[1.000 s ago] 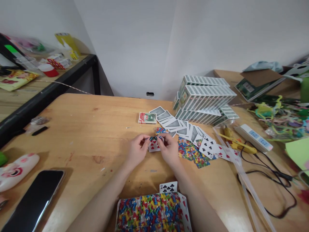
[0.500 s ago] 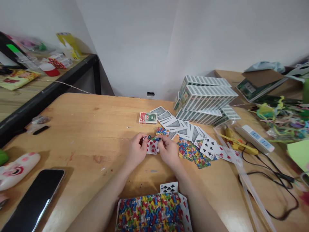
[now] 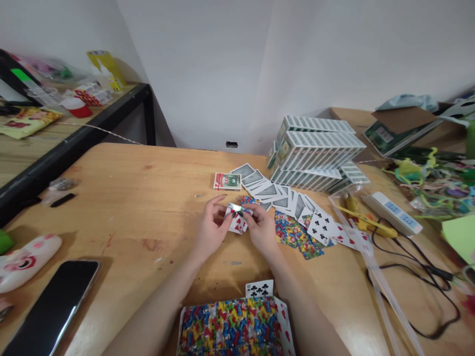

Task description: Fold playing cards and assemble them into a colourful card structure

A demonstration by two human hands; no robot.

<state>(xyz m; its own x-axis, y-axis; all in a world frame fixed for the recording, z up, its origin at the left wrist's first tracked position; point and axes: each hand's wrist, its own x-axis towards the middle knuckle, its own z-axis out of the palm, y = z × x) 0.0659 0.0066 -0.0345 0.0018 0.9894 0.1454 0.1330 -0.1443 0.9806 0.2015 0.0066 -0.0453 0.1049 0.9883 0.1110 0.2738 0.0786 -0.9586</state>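
Note:
A playing card with red hearts [image 3: 236,226] is between my two hands, above the middle of the table. My left hand [image 3: 213,227] pinches its left side, thumb on the printed face and one finger raised. My right hand [image 3: 263,228] grips the upper right, its thumb close to the other. A bright, shiny strip shows along the card's top edge, so the card looks bent or folded there. Behind my right hand lies a colourful patterned card piece [image 3: 249,200]. Close to my forearms sits a block of joined cards with colourful backs [image 3: 232,324], a ten of clubs [image 3: 260,288] sticking out behind it.
Grey-backed cards [image 3: 272,190] fan out beside a red-and-green card box [image 3: 227,181]. Striped card boxes [image 3: 319,151] are stacked at the back right. A yellow glue gun [image 3: 365,222], power strip [image 3: 393,212] and cables lie right; a phone [image 3: 55,306] lies left.
The card has been raised and tilted between my fingers, and its top edge now catches the light. My left index finger has lifted and my thumbs have come closer together.

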